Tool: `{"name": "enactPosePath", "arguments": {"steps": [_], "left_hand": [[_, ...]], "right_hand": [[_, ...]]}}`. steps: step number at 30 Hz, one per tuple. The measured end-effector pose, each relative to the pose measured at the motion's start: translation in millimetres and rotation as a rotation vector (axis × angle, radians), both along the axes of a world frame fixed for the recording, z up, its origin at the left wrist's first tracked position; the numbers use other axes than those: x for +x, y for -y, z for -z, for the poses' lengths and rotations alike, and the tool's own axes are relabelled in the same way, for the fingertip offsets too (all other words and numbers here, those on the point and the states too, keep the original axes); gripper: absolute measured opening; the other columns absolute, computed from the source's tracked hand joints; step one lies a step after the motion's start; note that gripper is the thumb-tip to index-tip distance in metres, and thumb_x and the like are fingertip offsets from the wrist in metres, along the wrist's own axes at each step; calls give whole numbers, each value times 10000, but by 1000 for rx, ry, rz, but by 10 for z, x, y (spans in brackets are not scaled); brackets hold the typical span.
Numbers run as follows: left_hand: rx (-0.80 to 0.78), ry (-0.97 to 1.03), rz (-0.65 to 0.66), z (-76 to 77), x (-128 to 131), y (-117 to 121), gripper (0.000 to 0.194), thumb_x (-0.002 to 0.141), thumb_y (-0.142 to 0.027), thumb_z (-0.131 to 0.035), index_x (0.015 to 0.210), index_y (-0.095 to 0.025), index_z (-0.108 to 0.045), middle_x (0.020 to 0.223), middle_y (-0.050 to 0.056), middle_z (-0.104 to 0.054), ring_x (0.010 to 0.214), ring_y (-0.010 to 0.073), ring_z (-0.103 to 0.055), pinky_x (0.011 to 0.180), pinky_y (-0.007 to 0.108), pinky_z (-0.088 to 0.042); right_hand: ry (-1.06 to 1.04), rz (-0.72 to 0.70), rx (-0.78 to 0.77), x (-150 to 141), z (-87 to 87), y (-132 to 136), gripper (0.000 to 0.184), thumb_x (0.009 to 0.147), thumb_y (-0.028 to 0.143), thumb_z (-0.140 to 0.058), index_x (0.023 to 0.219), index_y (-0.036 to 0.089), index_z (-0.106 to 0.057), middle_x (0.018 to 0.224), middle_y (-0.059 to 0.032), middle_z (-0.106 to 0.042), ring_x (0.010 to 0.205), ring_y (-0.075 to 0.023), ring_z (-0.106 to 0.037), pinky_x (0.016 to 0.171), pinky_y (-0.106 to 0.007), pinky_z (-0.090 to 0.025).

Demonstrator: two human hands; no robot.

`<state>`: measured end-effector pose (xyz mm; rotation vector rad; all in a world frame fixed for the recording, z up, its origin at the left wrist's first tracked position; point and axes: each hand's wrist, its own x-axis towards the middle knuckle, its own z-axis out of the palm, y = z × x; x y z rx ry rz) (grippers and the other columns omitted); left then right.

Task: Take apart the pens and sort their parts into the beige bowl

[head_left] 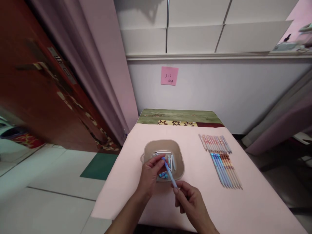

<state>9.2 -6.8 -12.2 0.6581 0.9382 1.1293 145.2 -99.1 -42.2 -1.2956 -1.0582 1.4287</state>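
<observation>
A light blue pen (170, 175) is held slantwise between my two hands over the front of a beige basin (180, 162). My left hand (151, 172) pinches its darker blue upper end. The lower end sits between the thumb and fingers of my right hand (188, 198). Inside the basin lie loose pen parts: light blue barrels (173, 162), thin white refills (163, 152) and small blue pieces (163, 175). My left hand hides part of the basin's contents.
To the right on the pink-covered table (200, 214), a row of blue and brown pens (225, 170) lies below another row of pale pens (215, 143). A pink note (169, 76) is stuck on the wall behind. A brown door (48, 81) stands at left.
</observation>
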Motion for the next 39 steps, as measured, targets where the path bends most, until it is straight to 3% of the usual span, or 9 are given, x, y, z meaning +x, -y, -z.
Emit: {"name": "enactPosePath", "arguments": {"steps": [9,16,21,25,28,30,33,36,39], "left_hand": [[155,-232,-30,-47,95,61,329,676,-323,-751,954,-150,-727,822,72,-735,706,198,-680,663,304,-568],[257,-344,7,-84,235,179,299,697,-314,-733,968,-186,-724,846,48,-733,747,187,-677,665,264,-566],[295,-325,26,-77,374,238,314,699,-313,-730,982,-179,-706,852,53,-728,796,200,-673,724,294,-564],[301,-267,55,-49,461,325,454,710,-302,-727,1142,-208,-624,871,47,-721,800,189,-668,745,297,-548],[356,-364,102,92,449,459,438,745,-298,-697,1169,-235,-608,910,48,-717,750,171,-663,722,272,-535],[428,-501,225,272,410,558,304,780,-314,-655,1072,-232,-673,801,44,-713,646,163,-641,624,248,-522],[571,-628,383,599,346,666,161,775,-304,-655,895,-243,-743,805,70,-725,748,207,-662,722,272,-513],[682,-746,419,854,313,702,156,805,-291,-614,898,-268,-736,850,69,-735,797,218,-667,753,278,-500],[728,-815,437,952,309,693,166,837,-291,-564,899,-265,-716,840,60,-729,787,208,-663,735,271,-495]], "right_hand": [[-95,118,16,15,49,45,367,813,536,-574,839,175,-511,652,-16,-619,565,-128,-562,544,-233,-436],[407,194,170,254,47,54,264,811,434,-607,762,178,-653,702,-10,-624,582,-119,-532,540,-215,-394],[536,244,295,330,96,153,216,833,380,-585,772,188,-661,673,-13,-617,587,-128,-536,559,-222,-406],[610,314,350,402,118,242,217,854,369,-557,768,194,-652,657,-18,-597,604,-140,-537,589,-234,-424],[648,421,319,645,149,263,248,854,411,-549,807,197,-664,674,-25,-610,620,-154,-551,596,-244,-435],[694,528,269,905,198,249,292,847,458,-542,854,195,-667,724,-37,-643,643,-167,-570,611,-257,-444],[833,648,181,1303,313,191,365,825,522,-525,888,193,-671,765,-48,-681,662,-189,-598,628,-281,-449],[1012,625,51,1534,423,93,350,814,513,-510,877,216,-686,778,-35,-700,692,-199,-621,603,-276,-421],[1112,536,-90,1561,466,-30,302,821,466,-491,871,244,-691,797,-18,-709,727,-197,-632,583,-262,-381]]}}
